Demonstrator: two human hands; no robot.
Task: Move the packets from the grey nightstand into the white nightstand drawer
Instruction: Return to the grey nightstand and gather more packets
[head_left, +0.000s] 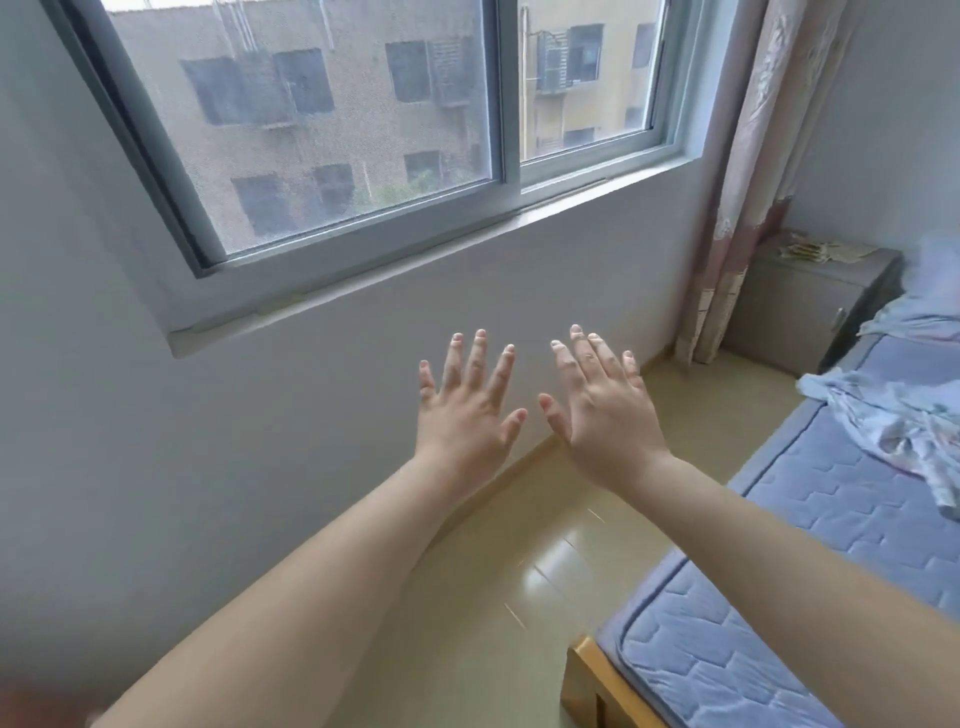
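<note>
Both hands, left hand (467, 415) and right hand (602, 410), are spread and empty, probably because the packets (810, 252) lie far right on the grey nightstand (810, 306).

Pale packets (810, 251) scattered flat atop grey nightstand (800, 312), far right.

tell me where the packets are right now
In the head view, far right: the packets lie on top of the grey nightstand, which stands in the corner between the curtain and the mattress.
</note>
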